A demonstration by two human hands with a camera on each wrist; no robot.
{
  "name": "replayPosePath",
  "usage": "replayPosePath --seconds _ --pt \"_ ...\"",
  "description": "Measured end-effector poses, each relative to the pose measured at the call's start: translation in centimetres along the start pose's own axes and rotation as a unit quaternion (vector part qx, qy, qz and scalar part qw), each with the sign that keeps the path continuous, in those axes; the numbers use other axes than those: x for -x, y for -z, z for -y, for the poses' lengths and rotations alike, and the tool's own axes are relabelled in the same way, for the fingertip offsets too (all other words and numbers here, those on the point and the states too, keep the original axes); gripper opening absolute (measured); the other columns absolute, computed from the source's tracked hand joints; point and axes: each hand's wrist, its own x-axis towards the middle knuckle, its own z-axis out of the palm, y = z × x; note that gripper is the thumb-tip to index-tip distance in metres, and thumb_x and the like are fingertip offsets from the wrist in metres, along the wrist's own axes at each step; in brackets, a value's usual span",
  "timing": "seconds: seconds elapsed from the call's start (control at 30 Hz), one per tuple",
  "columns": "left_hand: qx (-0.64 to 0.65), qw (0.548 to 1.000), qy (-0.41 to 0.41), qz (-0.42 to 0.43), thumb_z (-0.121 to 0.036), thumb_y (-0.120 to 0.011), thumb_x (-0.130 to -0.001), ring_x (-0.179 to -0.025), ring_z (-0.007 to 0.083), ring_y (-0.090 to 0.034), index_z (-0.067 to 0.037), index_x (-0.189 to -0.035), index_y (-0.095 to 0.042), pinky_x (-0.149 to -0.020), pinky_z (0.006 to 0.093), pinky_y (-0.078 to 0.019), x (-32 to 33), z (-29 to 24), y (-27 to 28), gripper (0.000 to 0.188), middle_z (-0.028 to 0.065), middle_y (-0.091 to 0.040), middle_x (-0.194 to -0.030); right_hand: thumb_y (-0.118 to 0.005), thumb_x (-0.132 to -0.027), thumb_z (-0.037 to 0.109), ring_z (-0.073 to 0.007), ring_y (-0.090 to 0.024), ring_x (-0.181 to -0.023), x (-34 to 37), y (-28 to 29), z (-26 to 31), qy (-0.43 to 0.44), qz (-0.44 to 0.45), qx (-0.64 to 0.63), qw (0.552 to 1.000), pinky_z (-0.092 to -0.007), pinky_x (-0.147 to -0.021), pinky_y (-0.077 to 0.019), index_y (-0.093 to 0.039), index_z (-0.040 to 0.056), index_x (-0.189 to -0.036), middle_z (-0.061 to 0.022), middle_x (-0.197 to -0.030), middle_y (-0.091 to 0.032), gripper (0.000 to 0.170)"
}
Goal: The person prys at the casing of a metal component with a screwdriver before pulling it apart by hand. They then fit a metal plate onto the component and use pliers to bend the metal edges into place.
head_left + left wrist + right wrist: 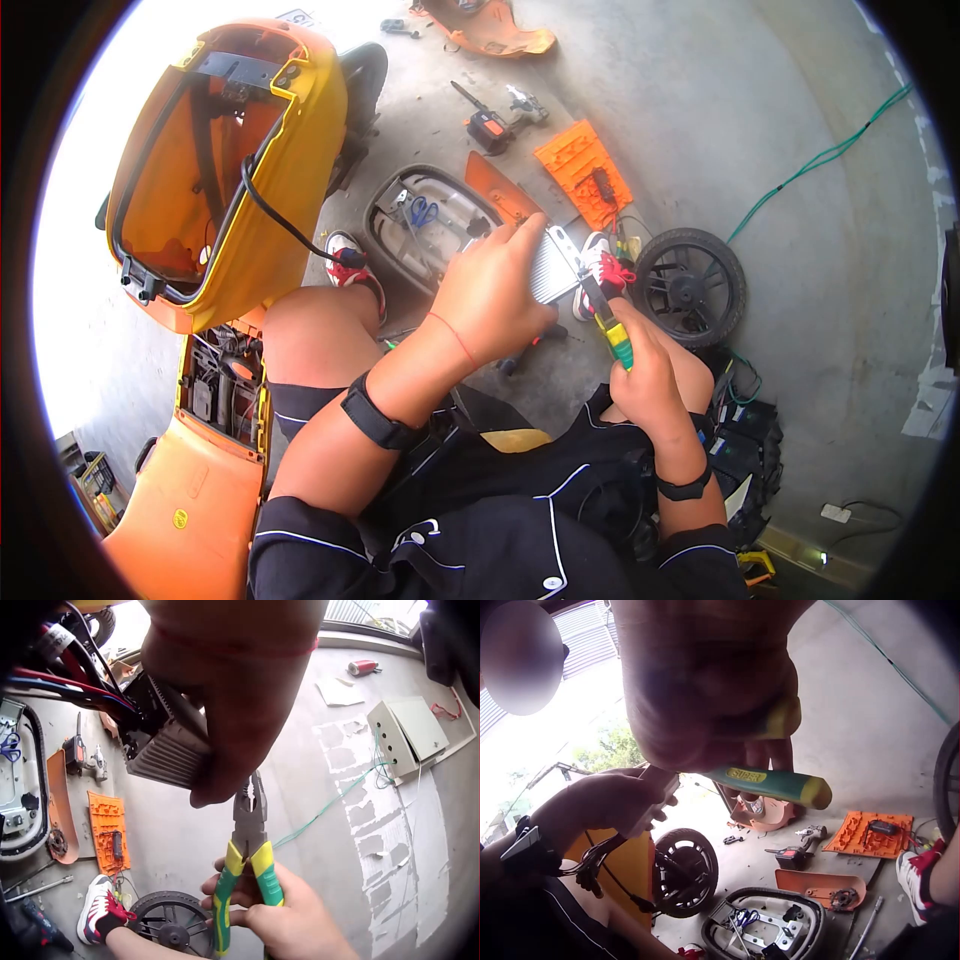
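My left hand (492, 295) grips a silver, finned metal controller box (556, 268). Several coloured wires (67, 684) run from one end of this box (171, 756) in the left wrist view. Combination pliers (250, 821) with green and yellow handles are in my right hand (645, 372), fingers around the handles. The handles stand spread, and the plier head points up at the box, close to my left thumb. In the right wrist view my right hand hides the plier head, while one green handle (769, 784) shows.
A yellow-orange scooter body (315, 130) stands at the left. On the floor lie an oval grey-rimmed tub (395, 235), an orange panel (583, 172), a cordless tool (488, 130) and a black wheel (690, 288) near my right foot. A green cable (820, 155) crosses the floor at right.
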Motion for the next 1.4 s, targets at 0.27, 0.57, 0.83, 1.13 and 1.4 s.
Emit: replayPosePath --seconds 0.27,0.57,0.83,1.13,1.4 --pt "-0.017 1.000 0.003 0.008 -0.013 -0.079 -0.068 -0.112 0.0412 -0.066 -0.001 -0.149 -0.049 -0.095 0.0491 -0.0535 0.0 0.0 -0.2 0.087 0.0221 -0.066 -0.122 -0.055 -0.077 -0.010 -0.0480 -0.061 -0.120 -0.5 -0.2 -1.7 0.017 0.064 -0.069 0.995 -0.0468 -0.103 -0.0485 -0.052 -0.0051 -0.141 -0.0304 -0.123 -0.064 0.064" --pt "-0.183 0.981 -0.020 -0.068 -0.015 -0.082 -0.068 -0.103 0.0314 -0.066 -0.006 -0.153 -0.048 -0.084 0.0458 -0.0505 0.3 -0.3 -1.1 0.092 0.0117 -0.065 -0.115 -0.056 -0.079 -0.008 -0.0477 -0.061 -0.121 -0.5 0.2 0.6 -0.026 0.060 -0.056 0.996 -0.0467 -0.104 -0.0480 -0.051 -0.0063 -0.141 -0.0322 -0.126 -0.063 0.063" --pt "-0.093 0.995 0.005 -0.021 -0.014 -0.080 -0.069 -0.106 0.0363 -0.067 -0.005 -0.150 -0.050 -0.090 0.0484 -0.0519 -0.3 0.2 -0.6 0.088 0.0160 -0.066 -0.116 -0.055 -0.079 -0.011 -0.0490 -0.063 -0.116 -0.6 -1.1 -1.5 -0.047 0.064 -0.094 0.992 -0.0478 -0.100 -0.0502 -0.054 -0.0048 -0.138 -0.0314 -0.119 -0.065 0.060" --pt "0.072 0.994 -0.005 0.088 -0.018 -0.083 -0.068 -0.115 0.0420 -0.066 0.004 -0.147 -0.049 -0.099 0.0440 -0.0534 -1.3 1.8 -0.2 0.089 0.0264 -0.068 -0.121 -0.055 -0.078 -0.011 -0.0501 -0.063 -0.113 -1.0 -0.6 -1.8 0.016 0.035 -0.065 0.997 -0.0492 -0.098 -0.0507 -0.056 -0.0036 -0.136 -0.0311 -0.117 -0.066 0.058" --pt "0.175 0.969 0.026 0.176 -0.024 -0.087 -0.066 -0.115 0.0379 -0.069 0.009 -0.149 -0.047 -0.100 0.0393 -0.0524 -1.7 2.2 0.7 0.099 0.0304 -0.069 -0.120 -0.056 -0.080 -0.007 -0.0490 -0.063 -0.115 -0.6 0.5 -1.3 -0.002 0.079 -0.079 0.994 -0.0495 -0.101 -0.0497 -0.055 -0.0056 -0.137 -0.0309 -0.120 -0.066 0.057"
